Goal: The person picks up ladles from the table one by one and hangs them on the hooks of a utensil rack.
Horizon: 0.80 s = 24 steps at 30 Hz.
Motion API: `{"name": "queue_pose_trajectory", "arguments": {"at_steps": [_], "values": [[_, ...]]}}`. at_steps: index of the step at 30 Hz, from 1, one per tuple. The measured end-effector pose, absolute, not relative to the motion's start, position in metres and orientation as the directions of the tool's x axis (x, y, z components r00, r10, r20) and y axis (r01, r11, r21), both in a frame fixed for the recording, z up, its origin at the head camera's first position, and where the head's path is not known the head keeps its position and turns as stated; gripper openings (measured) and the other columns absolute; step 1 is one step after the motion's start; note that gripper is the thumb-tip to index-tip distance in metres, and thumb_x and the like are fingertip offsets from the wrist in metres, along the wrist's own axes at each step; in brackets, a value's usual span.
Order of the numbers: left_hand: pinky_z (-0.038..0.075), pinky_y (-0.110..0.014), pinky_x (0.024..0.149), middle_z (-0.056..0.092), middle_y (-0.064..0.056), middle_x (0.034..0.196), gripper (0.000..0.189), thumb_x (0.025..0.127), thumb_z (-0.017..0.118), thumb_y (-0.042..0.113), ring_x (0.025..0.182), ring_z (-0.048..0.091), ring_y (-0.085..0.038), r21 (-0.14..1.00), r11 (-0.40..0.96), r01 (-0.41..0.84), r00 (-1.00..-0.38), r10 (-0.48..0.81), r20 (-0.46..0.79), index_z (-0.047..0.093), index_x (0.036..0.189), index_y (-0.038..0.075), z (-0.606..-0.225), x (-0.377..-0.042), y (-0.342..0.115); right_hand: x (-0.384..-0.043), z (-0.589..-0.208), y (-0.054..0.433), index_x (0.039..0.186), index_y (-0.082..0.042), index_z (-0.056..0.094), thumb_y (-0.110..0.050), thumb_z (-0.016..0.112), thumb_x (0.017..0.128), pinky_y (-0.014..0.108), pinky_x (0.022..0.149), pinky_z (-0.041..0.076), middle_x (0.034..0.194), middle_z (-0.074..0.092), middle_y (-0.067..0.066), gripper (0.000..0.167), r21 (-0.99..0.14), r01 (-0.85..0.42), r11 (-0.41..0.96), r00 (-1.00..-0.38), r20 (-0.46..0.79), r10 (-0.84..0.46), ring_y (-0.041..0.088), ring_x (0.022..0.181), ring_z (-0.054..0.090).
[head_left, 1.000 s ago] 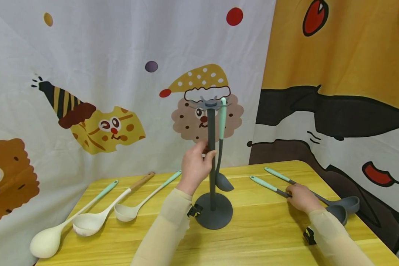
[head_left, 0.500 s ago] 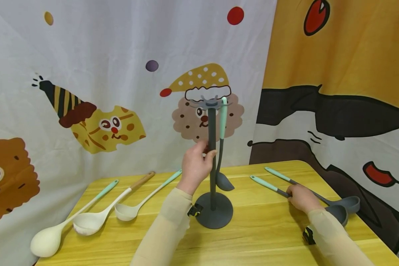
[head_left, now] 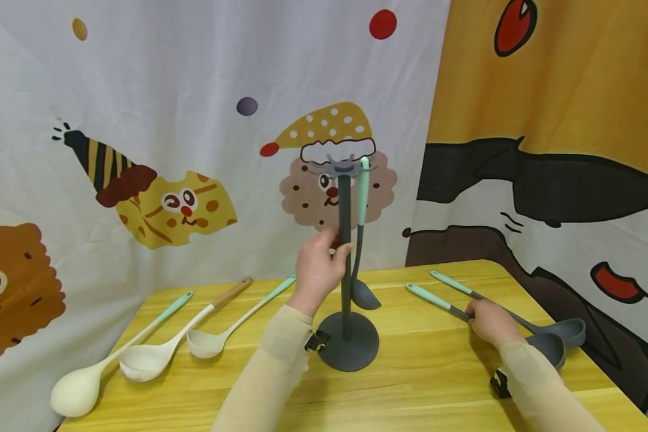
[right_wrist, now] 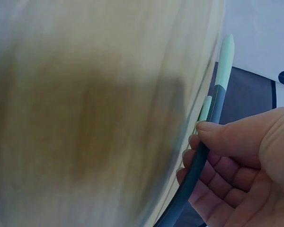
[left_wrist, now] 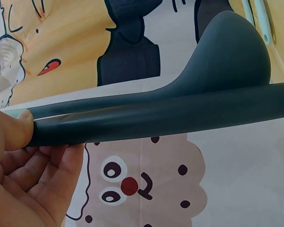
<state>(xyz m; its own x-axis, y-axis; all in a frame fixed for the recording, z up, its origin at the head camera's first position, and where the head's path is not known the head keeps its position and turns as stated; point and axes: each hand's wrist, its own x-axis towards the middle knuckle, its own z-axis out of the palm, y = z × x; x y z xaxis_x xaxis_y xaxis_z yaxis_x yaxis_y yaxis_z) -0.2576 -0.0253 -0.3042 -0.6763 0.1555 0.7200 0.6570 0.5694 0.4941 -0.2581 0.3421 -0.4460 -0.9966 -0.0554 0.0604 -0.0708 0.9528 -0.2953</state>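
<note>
A dark grey utensil stand (head_left: 344,204) with a round base and a ring of hooks on top stands mid-table. My left hand (head_left: 318,271) grips its pole, thumb in front and fingers behind. From one hook hangs a grey ladle (head_left: 365,296) by its mint handle, just right of the pole; its bowl fills the upper right of the left wrist view (left_wrist: 232,56). My right hand (head_left: 494,322) pinches the dark shaft of a second mint-handled grey ladle (head_left: 429,297) at the table's right side. The right wrist view shows thumb and fingers around that shaft (right_wrist: 195,170).
Beyond the right hand lies another grey mint-handled ladle (head_left: 564,331). On the left lie a cream mint-handled spoon (head_left: 75,391), a white ladle with a wooden handle (head_left: 146,363) and a small white mint-handled ladle (head_left: 205,344). A cartoon-printed curtain (head_left: 194,72) hangs behind the wooden table (head_left: 410,384).
</note>
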Motion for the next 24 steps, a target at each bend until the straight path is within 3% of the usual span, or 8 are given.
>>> {"name": "queue_pose_trajectory", "arguments": {"at_steps": [8,24], "values": [[0.057,-0.034,0.066,0.068,-0.008,0.089,0.011,0.094,0.068,0.010,0.080,0.067,-0.023,0.485,0.565,0.667,-0.664,0.156,0.731,0.063,0.103,0.005,-0.305,-0.258,-0.025,-0.255,-0.441,0.337,0.092,-0.001,0.065,-0.003,0.068,0.089,0.042,0.065,0.044,0.082,0.060,0.007,0.005,-0.340,-0.093,0.936,-0.993,0.103,-0.062,0.023,0.070,0.050],[0.056,-0.033,0.066,0.068,-0.007,0.088,0.011,0.094,0.069,0.011,0.079,0.067,-0.022,0.492,0.569,0.659,-0.671,0.151,0.726,0.063,0.102,0.007,-0.304,-0.257,-0.025,-0.255,-0.433,0.319,0.097,0.003,0.065,0.001,0.068,0.089,0.049,0.069,0.049,0.089,0.064,0.014,0.009,-0.408,-0.178,0.895,-0.957,0.285,-0.060,0.028,0.076,0.058]]}}
